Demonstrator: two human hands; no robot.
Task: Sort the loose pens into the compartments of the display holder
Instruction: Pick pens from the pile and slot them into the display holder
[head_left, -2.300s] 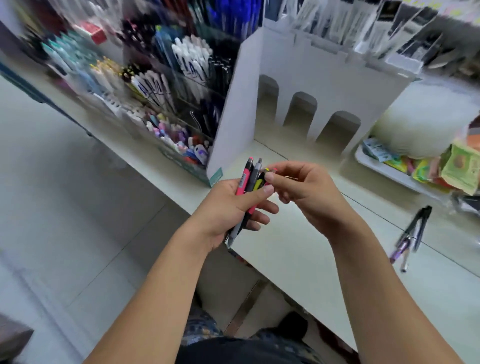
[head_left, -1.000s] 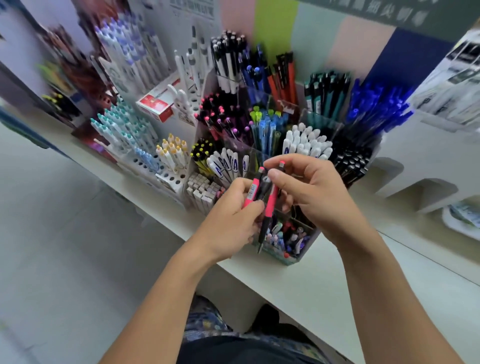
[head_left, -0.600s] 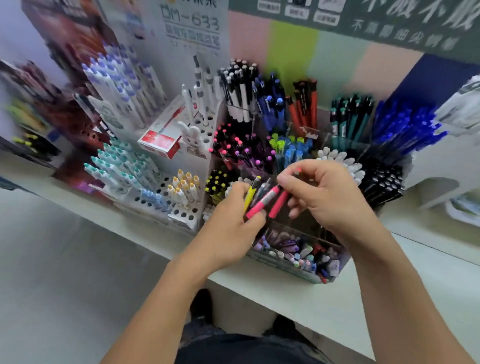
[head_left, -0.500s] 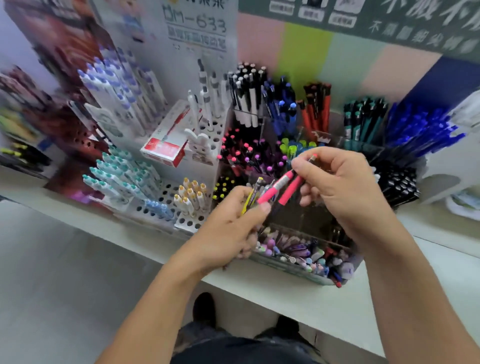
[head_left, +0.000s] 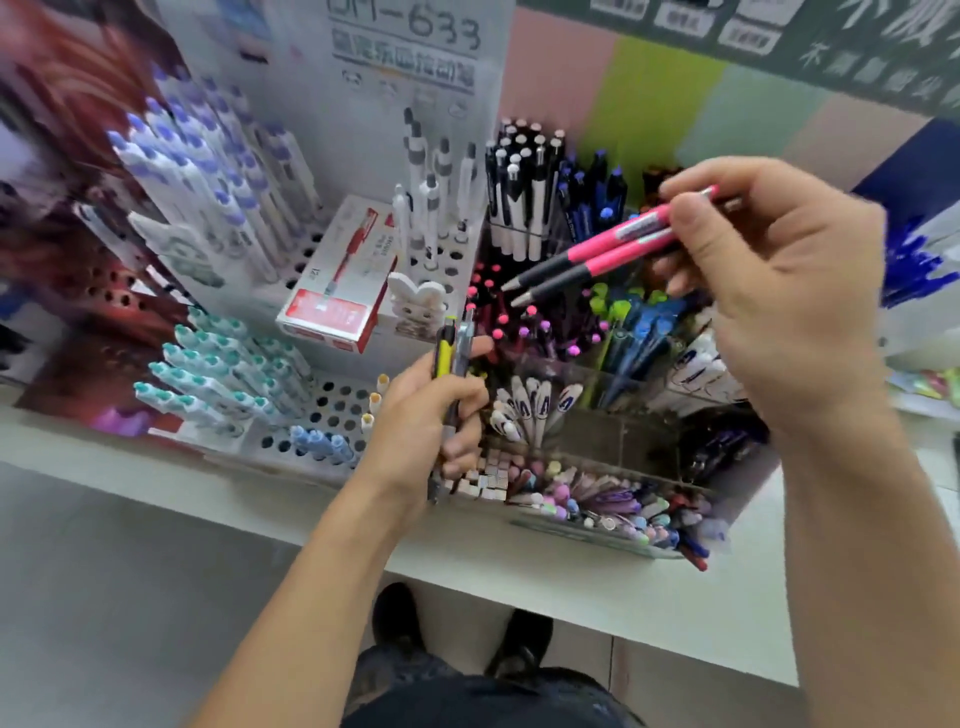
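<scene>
At nine o'clock on the white counter (head_left: 597, 587) stands a perforated rack of teal-capped pens (head_left: 208, 364), with a red-and-white pen box (head_left: 337, 280) behind it toward eleven. Near the centre, the left hand (head_left: 426, 415) is curled round a small bundle of pens (head_left: 451, 358), a yellow one and a grey one showing above the fist, held upright just in front of the clear display holder (head_left: 613, 525). Toward one o'clock the right hand (head_left: 779, 291) pinches two pink pens (head_left: 608, 249) between thumb and fingertips, holding them side by side with their dark tips slanting down toward nine, hovering above the compartment of pink-capped pens (head_left: 519, 325) and not yet touching them. The step in hand looks to be dropping this pair among its matching colour. To do it well, I would swing the pens nearer upright so the tips point down toward six, aim for a gap between the caps already standing there, and lower them until the tips are inside the walls before loosening the pinch, lest one skid off into the green and blue pens (head_left: 628, 322) next door at three o'clock. The left hand should keep its bundle low and clear of the path.
</scene>
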